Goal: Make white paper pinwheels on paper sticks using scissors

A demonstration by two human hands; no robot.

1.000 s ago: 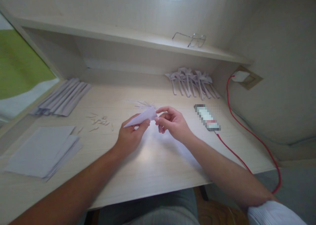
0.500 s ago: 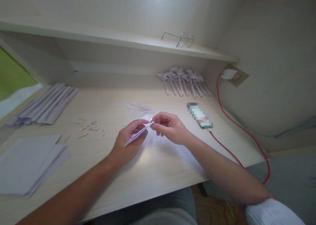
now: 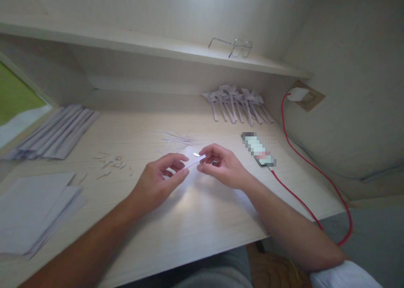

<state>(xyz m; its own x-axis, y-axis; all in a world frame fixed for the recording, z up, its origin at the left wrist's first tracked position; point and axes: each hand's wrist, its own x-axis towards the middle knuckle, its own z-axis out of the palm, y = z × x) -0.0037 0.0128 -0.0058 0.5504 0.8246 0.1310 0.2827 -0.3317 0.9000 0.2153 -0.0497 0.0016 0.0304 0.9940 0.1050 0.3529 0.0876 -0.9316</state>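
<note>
Right hand [image 3: 225,166]: grasping one end of a white paper piece [image 3: 195,161] with thumb and fingers. Left hand [image 3: 154,176]: half curled, thumb tip at the paper's other end; can't tell if it grips or only touches. Paper spans the gap between the hands, seen nearly edge-on, above the surface [image 3: 148,241].

Clock positions from the paper. 11 o'clock, near: loose thin white paper strips [image 3: 178,139], crisscrossed. 9 o'clock: scattered small pale bits [image 3: 116,164], too small to identify. Between 8 and 9: stack of white sheets [image 3: 34,212], edges uneven. Between 9 and 10: row of long folded papers [image 3: 59,130], side by side. 1 o'clock: cluster of paper pinwheels [image 3: 235,100], sticks toward the person. Farther along 1: eyeglasses [image 3: 241,48] on the shelf [image 3: 139,41]. 3 o'clock: phone [image 3: 258,149], screen pixelated, attached to a red cable [image 3: 330,178]. 2 o'clock: white plug [image 3: 298,94] at the wall socket.
</note>
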